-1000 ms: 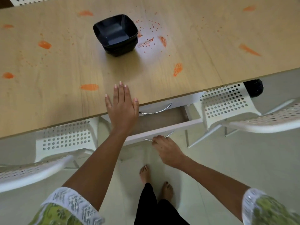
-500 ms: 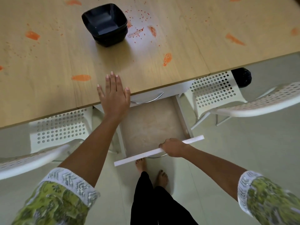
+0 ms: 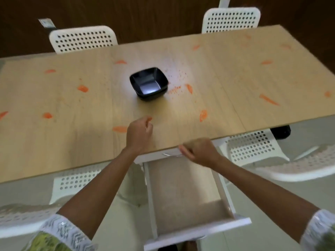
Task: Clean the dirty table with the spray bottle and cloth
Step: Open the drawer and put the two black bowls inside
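The wooden table (image 3: 235, 78) carries several orange smears (image 3: 119, 128) and orange specks beside a black square bowl (image 3: 148, 84). My left hand (image 3: 139, 133) hovers over the table's near edge, fingers loosely curled and holding nothing. My right hand (image 3: 199, 151) is at the table's edge, its blurred fingers reaching the silver handle (image 3: 170, 155) of the upper white drawer. Below it, a lower drawer (image 3: 181, 192) is pulled far out and shows only a bare bottom. No spray bottle or cloth is in view.
White perforated chairs stand at the far side (image 3: 83, 39) (image 3: 231, 19) and tucked under the near edge (image 3: 250, 147) (image 3: 76, 180). A dark round object (image 3: 281, 132) sits on the floor under the table's right end. The open drawer's front (image 3: 197, 234) juts toward my legs.
The view has lifted to show the whole table. My left hand has lifted off the tabletop and curled loosely. My right hand has let go of the lower drawer and moved up to the upper handle.
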